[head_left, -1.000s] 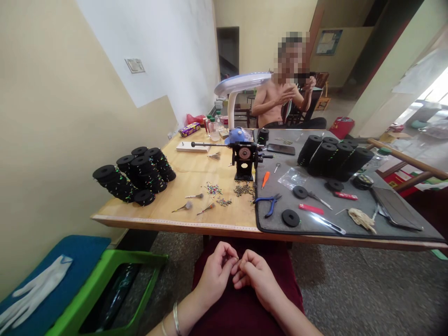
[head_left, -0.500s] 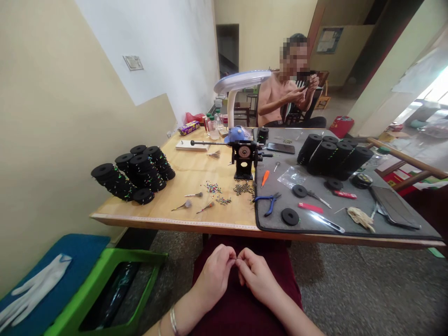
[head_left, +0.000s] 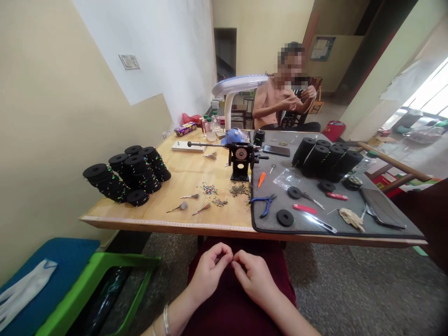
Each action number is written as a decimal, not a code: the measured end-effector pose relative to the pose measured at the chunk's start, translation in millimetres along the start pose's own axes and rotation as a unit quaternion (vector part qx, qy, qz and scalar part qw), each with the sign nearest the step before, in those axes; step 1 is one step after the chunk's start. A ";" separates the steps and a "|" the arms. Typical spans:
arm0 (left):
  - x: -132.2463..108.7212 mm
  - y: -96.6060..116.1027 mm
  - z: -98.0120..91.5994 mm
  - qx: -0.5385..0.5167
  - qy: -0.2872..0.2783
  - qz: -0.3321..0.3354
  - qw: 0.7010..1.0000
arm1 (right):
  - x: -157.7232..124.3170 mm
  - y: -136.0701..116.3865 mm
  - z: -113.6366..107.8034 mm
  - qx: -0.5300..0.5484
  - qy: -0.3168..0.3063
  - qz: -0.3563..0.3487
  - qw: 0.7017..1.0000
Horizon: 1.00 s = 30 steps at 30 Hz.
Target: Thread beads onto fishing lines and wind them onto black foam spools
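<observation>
Both my hands are above my dark red clothing, just in front of the table edge, with their fingertips meeting. My left hand [head_left: 212, 270] is closed in a pinch; whatever may be between its thumb and fingers is too small to make out. My right hand [head_left: 254, 277] pinches in the same way, its thumb and forefinger beside the left fingertips. Nearest on the table lie small brushes [head_left: 182, 206], coloured beads [head_left: 209, 188], small metal pieces [head_left: 240, 189] and blue pliers [head_left: 265, 205]. Behind them stands a black winding device [head_left: 241, 161] with a long rod.
Black spools [head_left: 136, 170] stand stacked at left, more spools [head_left: 317, 158] on the grey mat [head_left: 264, 225]. A lamp [head_left: 240, 84] rises behind the device. A person [head_left: 269, 105] sits beyond the table. A green stool [head_left: 70, 303] stands at lower left.
The view has shifted slightly, so the table appears a little farther left. My hands remain fingertip to fingertip, with their fingers slightly repositioned. The person across the table has lowered their hands a little.
</observation>
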<state>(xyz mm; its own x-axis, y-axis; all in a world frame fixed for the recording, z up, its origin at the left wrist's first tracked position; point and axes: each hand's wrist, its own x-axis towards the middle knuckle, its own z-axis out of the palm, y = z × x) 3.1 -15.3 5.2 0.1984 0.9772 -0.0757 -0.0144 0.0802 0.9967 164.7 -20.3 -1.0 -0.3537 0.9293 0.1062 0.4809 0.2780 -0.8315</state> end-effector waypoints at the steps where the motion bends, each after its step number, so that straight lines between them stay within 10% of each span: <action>1: 0.2 1.9 0.3 -0.041 -0.010 -0.015 0.999 | 0.3 -1.0 -2.0 -0.015 0.002 -0.011 1.000; 9: -2.0 35.9 -0.5 -0.332 -0.058 -0.120 0.934 | -0.5 -10.5 -28.6 -0.140 -0.002 -0.105 0.985; 19: -15.1 85.2 -23.0 -0.439 -0.037 -0.084 0.894 | -13.4 53.6 -47.7 -0.187 0.090 -0.092 0.974; 25: -10.8 78.7 -9.8 -0.272 -0.032 -0.058 0.960 | -20.3 66.7 -52.6 -0.198 0.117 -0.071 0.971; 30: -11.4 70.2 4.9 -0.034 -0.065 -0.004 0.997 | -24.1 27.7 -58.3 -0.082 0.199 -0.029 0.976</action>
<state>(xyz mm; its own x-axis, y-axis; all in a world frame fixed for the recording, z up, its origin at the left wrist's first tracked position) 4.7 -21.8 76.1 0.3244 0.9430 -0.0746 -0.0781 0.1053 0.9914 233.3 -20.8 5.2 -0.0596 0.9222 0.3820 0.6028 0.3383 -0.7226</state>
